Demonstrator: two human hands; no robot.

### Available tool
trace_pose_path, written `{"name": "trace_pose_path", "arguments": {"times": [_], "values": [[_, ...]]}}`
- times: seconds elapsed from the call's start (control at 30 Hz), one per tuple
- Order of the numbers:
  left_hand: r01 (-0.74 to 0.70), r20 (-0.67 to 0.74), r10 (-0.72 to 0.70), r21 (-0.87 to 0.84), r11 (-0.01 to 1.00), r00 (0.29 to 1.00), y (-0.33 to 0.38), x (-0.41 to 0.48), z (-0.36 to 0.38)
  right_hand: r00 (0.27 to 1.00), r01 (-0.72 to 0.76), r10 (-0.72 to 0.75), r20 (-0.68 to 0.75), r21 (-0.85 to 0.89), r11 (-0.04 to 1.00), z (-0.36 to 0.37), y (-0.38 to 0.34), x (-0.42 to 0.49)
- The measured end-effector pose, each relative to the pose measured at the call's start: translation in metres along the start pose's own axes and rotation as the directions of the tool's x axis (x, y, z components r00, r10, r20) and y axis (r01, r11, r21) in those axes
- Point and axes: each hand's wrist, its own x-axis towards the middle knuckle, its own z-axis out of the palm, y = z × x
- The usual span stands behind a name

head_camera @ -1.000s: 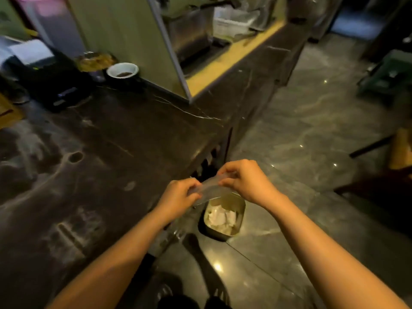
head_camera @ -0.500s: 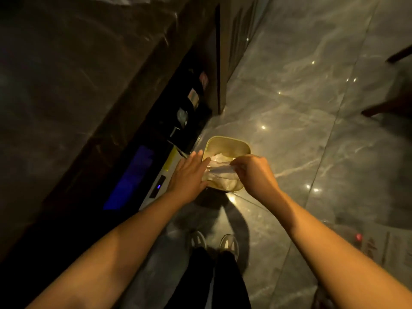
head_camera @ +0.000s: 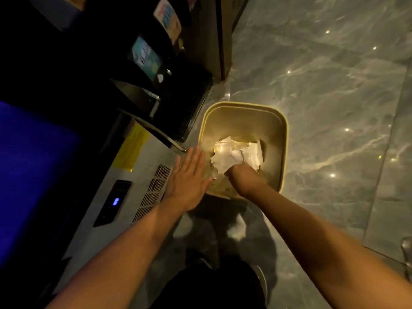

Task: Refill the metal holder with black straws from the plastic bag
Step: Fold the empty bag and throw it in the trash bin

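I am looking straight down at a beige waste bin (head_camera: 283, 139) on the floor. My right hand (head_camera: 243, 177) reaches into it, fingers curled down on a crumpled clear plastic bag (head_camera: 244, 155) that lies against white paper scraps (head_camera: 225, 152). My left hand (head_camera: 187, 181) hovers flat over the bin's left rim, fingers spread and holding nothing. Neither black straws nor the metal holder appear in this view.
A steel appliance (head_camera: 133, 188) with vent slots and a small blue display (head_camera: 116, 201) stands left of the bin, under the dark counter. Black machines (head_camera: 156, 90) sit behind it. Grey marble floor (head_camera: 323, 85) spreads to the right. My shoes (head_camera: 236, 230) are just below the bin.
My view has dropped from the counter to the bin. My left hand has let go of the plastic bag and opened; my right hand has gone down into the bin with it.
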Motion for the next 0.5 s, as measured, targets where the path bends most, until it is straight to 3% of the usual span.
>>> {"name": "trace_pose_path", "arguments": {"times": [0.13,0.33,0.5], "values": [[-0.037,-0.01,0.038,0.082,0.996,0.999,-0.006,0.018,0.028,0.995,-0.044,0.048,0.09,-0.041,0.998,0.036,0.019,0.051],[-0.071,-0.093,0.075,0.038,0.997,0.993,-0.012,0.023,0.041,0.95,-0.079,0.126,0.286,-0.17,0.982,0.057,0.022,0.086],[-0.054,-0.011,0.055,0.073,0.996,0.998,-0.011,0.021,0.037,0.926,-0.071,0.132,0.354,-0.179,0.981,0.058,0.017,0.076]]}}
